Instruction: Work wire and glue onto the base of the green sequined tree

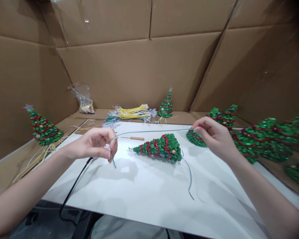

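Observation:
My left hand (96, 143) and my right hand (211, 135) each pinch an end of a thin green wire (149, 131), stretched between them above the white board (149, 196). The wire bends down past my left fingers. Below the wire a small green beaded Christmas tree (159, 147) with red garlands lies on its side, tip pointing left. A second green wire (189, 176) trails from its base toward me. Both hands are closed on the wire.
Finished trees stand at left (43, 127), at the back (166, 105) and lie piled at right (261, 137). A bundle of yellow and silver wires (131, 113), a plastic bag (82, 98), an awl (136, 138) and a black cable (74, 187) lie around. Cardboard walls enclose the space.

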Demonstrator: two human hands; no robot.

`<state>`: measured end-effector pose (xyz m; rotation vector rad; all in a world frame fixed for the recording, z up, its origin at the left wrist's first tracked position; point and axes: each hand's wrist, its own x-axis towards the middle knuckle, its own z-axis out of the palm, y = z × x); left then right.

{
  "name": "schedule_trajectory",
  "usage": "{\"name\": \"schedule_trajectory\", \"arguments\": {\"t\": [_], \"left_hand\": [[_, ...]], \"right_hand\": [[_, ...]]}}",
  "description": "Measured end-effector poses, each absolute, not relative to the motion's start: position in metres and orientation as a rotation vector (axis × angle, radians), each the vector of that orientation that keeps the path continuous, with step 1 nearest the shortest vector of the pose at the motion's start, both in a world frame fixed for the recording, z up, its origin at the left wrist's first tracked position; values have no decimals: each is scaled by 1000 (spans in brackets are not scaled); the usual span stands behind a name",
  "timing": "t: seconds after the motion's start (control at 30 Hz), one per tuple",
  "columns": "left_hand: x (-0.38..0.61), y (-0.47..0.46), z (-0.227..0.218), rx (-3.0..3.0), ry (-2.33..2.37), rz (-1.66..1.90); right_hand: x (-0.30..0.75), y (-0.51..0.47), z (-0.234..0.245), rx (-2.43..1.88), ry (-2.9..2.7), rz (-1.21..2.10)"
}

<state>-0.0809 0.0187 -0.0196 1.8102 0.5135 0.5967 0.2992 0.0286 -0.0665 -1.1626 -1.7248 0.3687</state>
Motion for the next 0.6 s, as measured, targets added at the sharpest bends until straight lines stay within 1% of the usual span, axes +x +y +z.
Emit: {"name": "schedule_trajectory", "arguments": {"t": [0.17,0.33,0.53,0.6], "left_hand": [[-77,24,-26,1744,460,769],[-76,28,-27,1774,536,858],[-71,24,-15,1869,534,1167],[-69,21,-8,1857,563,1219]], "right_hand": [[297,29,-68,-1176,-1755,349],[299,31,-69,-1175,-1763,314],[296,33,-73,-1177,-1812,353],[293,34,-74,-1177,-1834,386]]}}
